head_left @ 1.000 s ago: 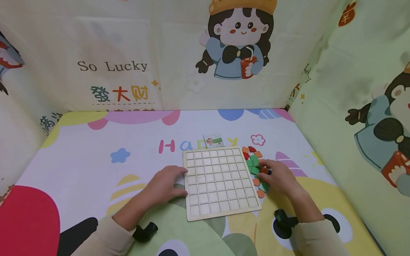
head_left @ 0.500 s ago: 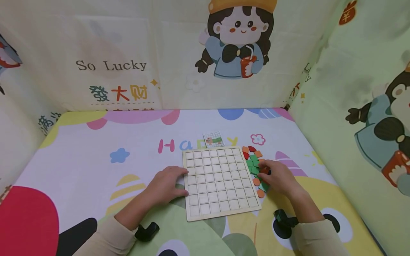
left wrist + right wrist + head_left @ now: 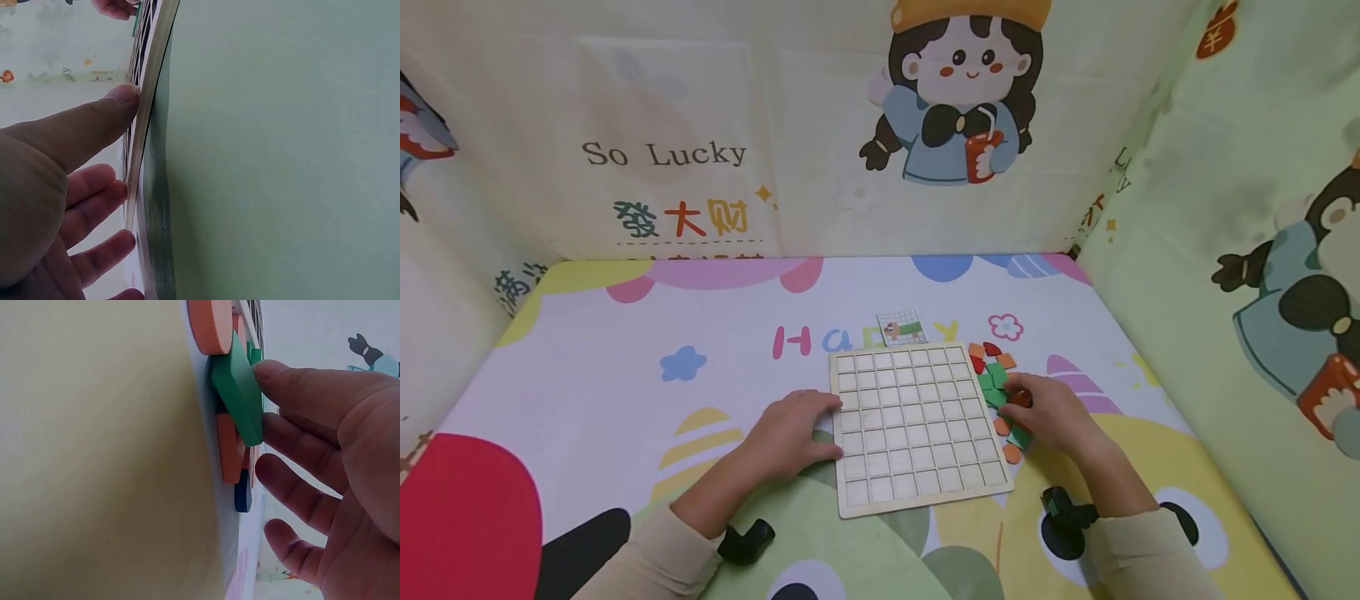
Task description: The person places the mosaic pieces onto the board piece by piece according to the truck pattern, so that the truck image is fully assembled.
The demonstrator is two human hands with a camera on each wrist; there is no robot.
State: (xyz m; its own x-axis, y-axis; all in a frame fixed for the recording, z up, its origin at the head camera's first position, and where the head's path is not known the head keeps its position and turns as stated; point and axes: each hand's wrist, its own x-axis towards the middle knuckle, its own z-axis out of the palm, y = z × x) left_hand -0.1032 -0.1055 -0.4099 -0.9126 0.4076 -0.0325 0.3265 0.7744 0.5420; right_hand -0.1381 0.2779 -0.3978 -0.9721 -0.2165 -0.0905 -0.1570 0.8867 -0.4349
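Note:
A pale wooden grid board (image 3: 895, 417) lies on the patterned tablecloth in the head view. At its left edge my left hand (image 3: 786, 429) rests with thumb and fingers spread; the left wrist view has its thumb (image 3: 122, 97) touching the board's side. Along the right edge lie small green tiles (image 3: 995, 377), orange tiles (image 3: 1011, 454) and red tiles (image 3: 977, 365). My right hand (image 3: 1056, 417) reaches over this pile with loosely bent fingers. Close up in the right wrist view, its thumb is right at a green tile (image 3: 237, 390), with an orange tile (image 3: 228, 450) and a blue tile (image 3: 244, 492) beyond.
Just behind the board is a small printed card (image 3: 901, 327) with a coloured picture on a grid. Cloth walls (image 3: 805, 125) printed with cartoon figures enclose the table at the back and sides. Black straps with devices (image 3: 747, 542) sit at both wrists.
My right fingers shift slightly within the tile pile, and the dark piece seen by their tips earlier is now mostly hidden. The left hand and the board stay put.

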